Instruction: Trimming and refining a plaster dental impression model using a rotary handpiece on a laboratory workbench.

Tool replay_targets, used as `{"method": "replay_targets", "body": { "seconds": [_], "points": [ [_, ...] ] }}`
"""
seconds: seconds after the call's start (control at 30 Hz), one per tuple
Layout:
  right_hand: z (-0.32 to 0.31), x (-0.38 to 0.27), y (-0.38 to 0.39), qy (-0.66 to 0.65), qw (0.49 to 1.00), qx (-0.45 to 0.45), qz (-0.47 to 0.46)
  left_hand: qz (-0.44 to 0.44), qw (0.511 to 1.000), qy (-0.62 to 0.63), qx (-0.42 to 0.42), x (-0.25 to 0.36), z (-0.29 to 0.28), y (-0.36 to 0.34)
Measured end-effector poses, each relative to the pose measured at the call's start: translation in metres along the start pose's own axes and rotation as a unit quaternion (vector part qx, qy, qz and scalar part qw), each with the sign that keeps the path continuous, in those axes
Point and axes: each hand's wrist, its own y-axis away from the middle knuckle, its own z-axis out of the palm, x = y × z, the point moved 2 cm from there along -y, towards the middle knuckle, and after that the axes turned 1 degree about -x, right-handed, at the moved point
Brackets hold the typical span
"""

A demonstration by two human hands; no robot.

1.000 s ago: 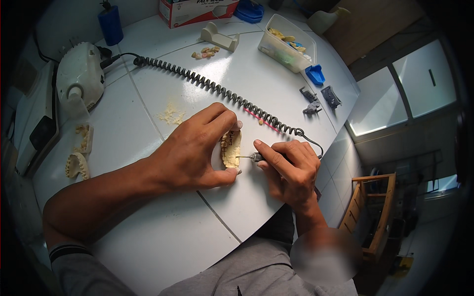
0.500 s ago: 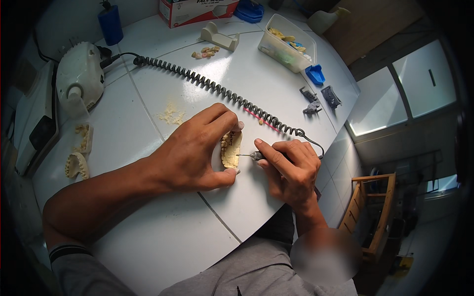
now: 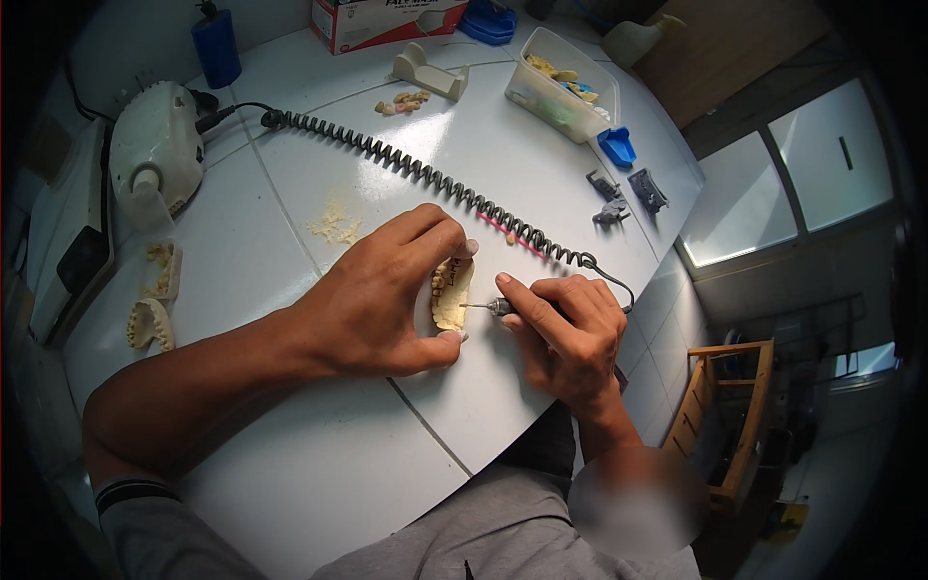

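Between the thumb and fingers of my left hand (image 3: 396, 290) a cream dental cast (image 3: 452, 295) stands with dark writing on it, held at both ends. My right hand (image 3: 565, 329) grips a metal rotary handpiece (image 3: 499, 305) like a pen, index finger along it. Its thin bit reaches the right side of the cast's lower part. A coiled black cord (image 3: 406, 164) runs from the handpiece to a white motor unit (image 3: 155, 155) at the left. Pale shavings (image 3: 333, 224) lie just beyond my left hand.
Other casts (image 3: 150, 327), a box (image 3: 382, 21), a blue bottle (image 3: 215, 53), a plastic container (image 3: 535, 97), blue trays (image 3: 617, 147), grey parts (image 3: 648, 190) and a beige holder (image 3: 428, 77) surround the work on the tiled table (image 3: 416, 435). A wooden rack (image 3: 737, 353) stands beyond the right edge.
The bit's tip sits very slightly further left and higher on the cast than a second ago. Both hands are otherwise in nearly the same place.
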Motion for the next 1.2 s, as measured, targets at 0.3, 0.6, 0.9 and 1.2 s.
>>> {"method": "replay_targets", "body": {
  "seconds": [0.3,0.6,0.9,1.2],
  "points": [
    [0.0012,0.0012,-0.0014,-0.001,1.0,0.003,-0.003,-0.004,1.0,0.004,0.0,-0.0001,-0.0005,0.0001],
    [0.0011,0.001,-0.0013,-0.002,1.0,0.002,-0.001,-0.006,1.0,0.002,-0.006,0.0003,-0.001,0.0001],
    [-0.0006,-0.0013,-0.0019,-0.001,1.0,-0.007,0.002,0.001,1.0,0.011,-0.003,0.0003,-0.0004,0.0004],
    [-0.0006,0.0007,-0.0011,0.015,1.0,-0.001,0.014,-0.001,1.0,0.012,-0.003,-0.0002,-0.0003,0.0006]
  ]
}}
